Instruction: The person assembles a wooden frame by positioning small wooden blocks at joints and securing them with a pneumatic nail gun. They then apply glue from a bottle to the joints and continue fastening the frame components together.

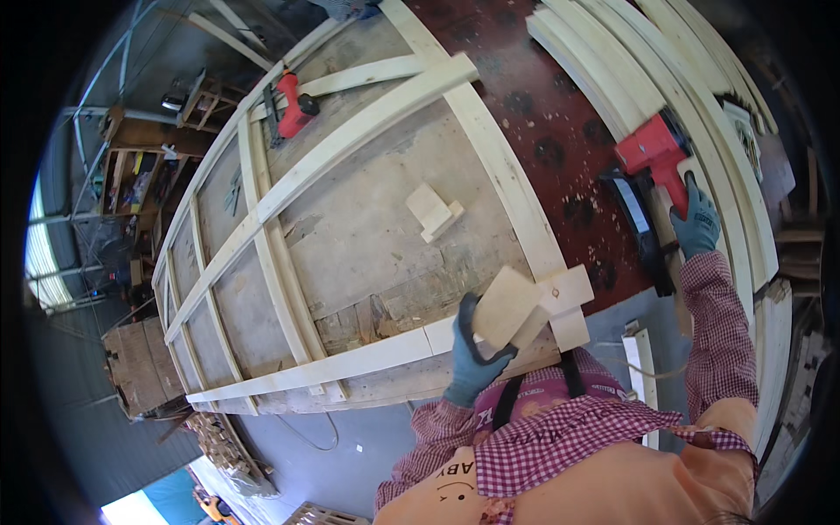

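Note:
My left hand (472, 359), in a teal work glove with dark fingertips, is closed round a square wooden block (507, 306) at the near right corner of a pale timber frame (490, 157). A smaller wood piece shows under that block; whether it is also held I cannot tell. Out to the right, my gloved right hand (697, 223) grips the handle of a red nail gun (654, 150) with a black magazine. The nail gun is over the stacked planks (700, 114). Two small wood blocks (433, 210) lie on the worktop inside the frame.
A second red nail gun (293, 105) lies at the frame's far left. Long crossbars (341, 144) run over the frame. A dark red surface (542, 114) separates the table from the planks. Shelves (140, 179) and a cardboard box (140, 367) stand at left.

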`<state>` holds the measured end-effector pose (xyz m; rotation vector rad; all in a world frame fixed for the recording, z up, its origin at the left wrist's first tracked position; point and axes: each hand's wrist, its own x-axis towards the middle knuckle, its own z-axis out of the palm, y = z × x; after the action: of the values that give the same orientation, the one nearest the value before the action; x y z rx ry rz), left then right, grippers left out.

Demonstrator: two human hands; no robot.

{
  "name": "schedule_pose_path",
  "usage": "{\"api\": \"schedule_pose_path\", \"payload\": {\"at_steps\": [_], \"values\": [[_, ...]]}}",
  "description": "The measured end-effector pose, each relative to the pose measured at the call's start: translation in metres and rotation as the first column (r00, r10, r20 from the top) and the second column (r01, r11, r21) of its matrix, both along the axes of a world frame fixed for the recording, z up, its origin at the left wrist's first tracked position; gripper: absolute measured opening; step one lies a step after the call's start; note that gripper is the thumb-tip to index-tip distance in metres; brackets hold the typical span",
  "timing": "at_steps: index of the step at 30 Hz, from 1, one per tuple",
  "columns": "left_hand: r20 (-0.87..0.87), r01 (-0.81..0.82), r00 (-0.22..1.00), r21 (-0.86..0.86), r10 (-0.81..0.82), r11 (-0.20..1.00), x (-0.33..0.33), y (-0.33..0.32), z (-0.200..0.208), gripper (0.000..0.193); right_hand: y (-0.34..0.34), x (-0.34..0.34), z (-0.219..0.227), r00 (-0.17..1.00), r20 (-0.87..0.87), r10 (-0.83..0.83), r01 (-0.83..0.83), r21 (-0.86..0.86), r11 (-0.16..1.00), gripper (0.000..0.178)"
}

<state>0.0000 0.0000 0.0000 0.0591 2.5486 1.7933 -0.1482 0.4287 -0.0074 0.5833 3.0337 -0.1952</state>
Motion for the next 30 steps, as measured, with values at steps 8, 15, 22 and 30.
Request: {"api": "schedule_pose_path", "payload": {"at_steps": [8,15,22,30], "values": [[0.086,0.398,0.913,0.032,-0.4,0.917,0.002,0.055,-0.029,0.1,-0.019,0.067,-0.026,0.94,-0.103,0.326,-0.244,0.467,0.85,0.073],[0.14,0.503,0.849,0.084,-0.51,0.86,0.031,0.063,-0.039,0.094,-0.007,0.025,-0.001,0.905,-0.246,0.346,-0.223,0.419,0.88,0.066],[0.089,0.517,0.851,0.036,-0.518,0.855,0.029,0.072,-0.044,0.094,-0.104,0.104,0.03,0.684,0.03,0.729,-0.365,-0.851,0.377,0.055],[-0.006,0.248,0.934,-0.712,-0.358,0.657,-0.011,0.055,-0.069,0.116,-0.053,0.166,-0.042,0.973,0.229,-0.024,0.23,-0.957,0.176,0.045]]}}
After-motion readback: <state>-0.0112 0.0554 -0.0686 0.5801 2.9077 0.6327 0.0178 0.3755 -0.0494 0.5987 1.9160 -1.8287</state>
